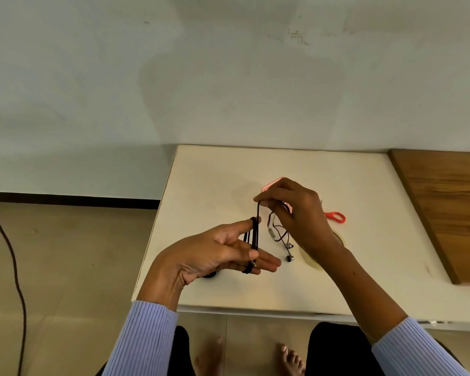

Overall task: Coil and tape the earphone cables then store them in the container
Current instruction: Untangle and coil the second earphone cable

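A dark earphone cable [253, 237] is looped several times between the thumb and little finger of my left hand [217, 253], whose fingers are spread and straight above the white table [228, 291]. Its plug lies near my little finger. My right hand [291, 210] pinches the cable's free run just above the loops. The two earbuds [289, 252] and an inline remote dangle below my right hand. A pink container [269, 184] sits on the table, mostly hidden behind my right hand.
Red-handled scissors [335, 217] lie right of my right hand. A tape roll [312, 260] shows partly under my right forearm. A wooden board [451, 207] covers the table's right side. A dark cord [10, 261] runs down the floor at left.
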`<state>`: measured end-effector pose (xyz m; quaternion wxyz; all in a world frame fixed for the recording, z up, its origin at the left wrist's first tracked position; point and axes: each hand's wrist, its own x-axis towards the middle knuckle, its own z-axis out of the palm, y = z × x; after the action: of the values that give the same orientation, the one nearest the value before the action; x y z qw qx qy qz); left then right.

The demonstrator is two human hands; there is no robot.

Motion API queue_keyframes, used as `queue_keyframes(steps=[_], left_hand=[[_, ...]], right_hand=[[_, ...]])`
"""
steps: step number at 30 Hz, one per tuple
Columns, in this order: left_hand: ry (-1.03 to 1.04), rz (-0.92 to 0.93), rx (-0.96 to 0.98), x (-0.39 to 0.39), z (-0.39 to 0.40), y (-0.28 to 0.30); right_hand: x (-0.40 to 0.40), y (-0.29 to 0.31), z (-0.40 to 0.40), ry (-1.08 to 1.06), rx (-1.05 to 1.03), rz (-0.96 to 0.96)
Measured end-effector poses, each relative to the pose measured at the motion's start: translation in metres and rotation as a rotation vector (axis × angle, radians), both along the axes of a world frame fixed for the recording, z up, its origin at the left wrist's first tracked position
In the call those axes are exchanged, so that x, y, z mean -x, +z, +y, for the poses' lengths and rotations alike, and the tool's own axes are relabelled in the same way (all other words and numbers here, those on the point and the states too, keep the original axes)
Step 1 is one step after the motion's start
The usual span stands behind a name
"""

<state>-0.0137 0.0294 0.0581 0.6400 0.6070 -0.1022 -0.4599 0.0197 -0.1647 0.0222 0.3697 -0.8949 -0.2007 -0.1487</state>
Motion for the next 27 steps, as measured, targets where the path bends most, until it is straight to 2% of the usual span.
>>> queue_keyframes(steps=[7, 11, 15, 17, 20, 24, 27], left_hand=[[-0.001, 0.004, 0.045, -0.001, 0.000, 0.002], [-0.017, -0.001, 0.101, -0.001, 0.004, 0.004], [-0.034, -0.025, 0.247, -0.001, 0.005, 0.005], [0.037, -0.017, 0.337, -0.002, 0.006, 0.004], [0.196, 0.044, 0.398, -0.006, 0.005, 0.001], [0.455, 0.047, 0.418, -0.011, 0.001, 0.000], [0.668, -0.047, 0.324, -0.018, 0.001, -0.006]], right_hand=[[0.003, -0.002, 0.004, -0.082, -0.020, 0.026], [0.004, 0.001, 0.006, -0.068, -0.081, 0.220], [0.006, 0.012, 0.008, -0.004, -0.191, 0.380], [0.006, 0.013, 0.010, 0.013, -0.216, 0.479], [0.009, 0.008, 0.017, 0.087, -0.070, 0.559], [0.015, 0.005, 0.024, 0.091, -0.028, 0.616], [0.018, 0.001, 0.024, 0.128, 0.089, 0.597]])
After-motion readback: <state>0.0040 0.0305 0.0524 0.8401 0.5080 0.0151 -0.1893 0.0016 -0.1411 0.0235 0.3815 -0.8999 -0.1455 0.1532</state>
